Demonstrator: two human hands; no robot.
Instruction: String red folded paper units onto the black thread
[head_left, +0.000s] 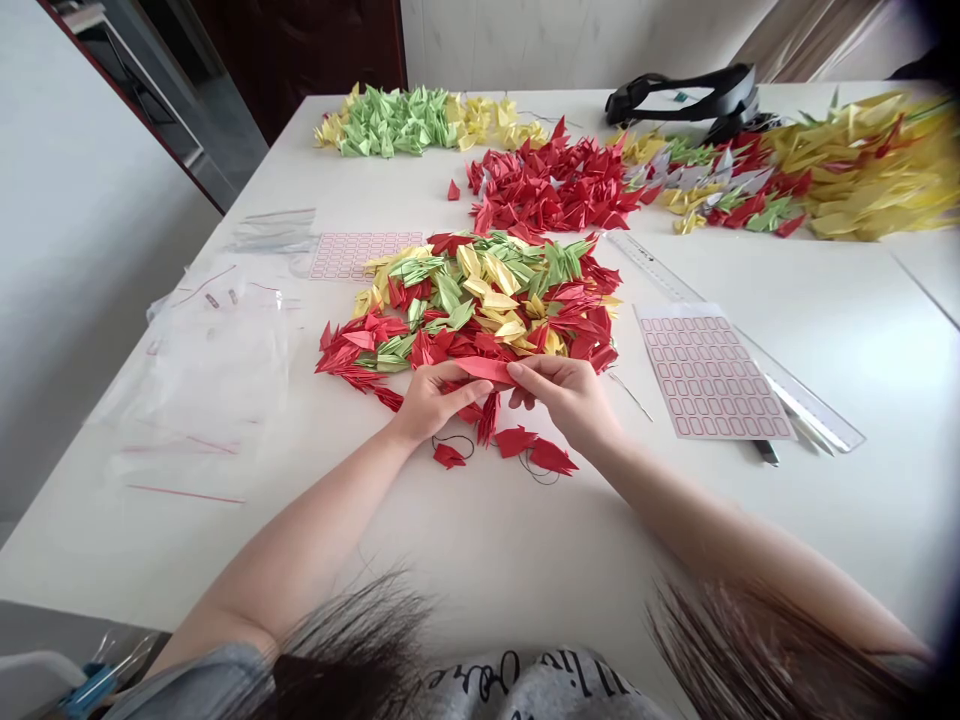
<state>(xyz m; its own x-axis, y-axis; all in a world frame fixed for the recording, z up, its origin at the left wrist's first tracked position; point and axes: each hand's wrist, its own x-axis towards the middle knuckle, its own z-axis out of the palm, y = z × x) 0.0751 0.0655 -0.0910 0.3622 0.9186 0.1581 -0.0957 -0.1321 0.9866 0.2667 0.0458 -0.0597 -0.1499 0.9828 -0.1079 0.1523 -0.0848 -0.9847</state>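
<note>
Red origami crane point(484, 370) is pinched at both ends by the fingers point(521, 372) of the left hand point(431, 400) and right hand point(566, 400), apparently to keep it lifted clear at the lower edge of the mixed origami pile point(465, 310), centre frame.

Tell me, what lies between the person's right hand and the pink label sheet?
In the head view, a thin thread lies on the white table between the right hand and the pink label sheet.

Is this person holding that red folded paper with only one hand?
No, the left hand and the right hand both grip the red folded paper.
</note>
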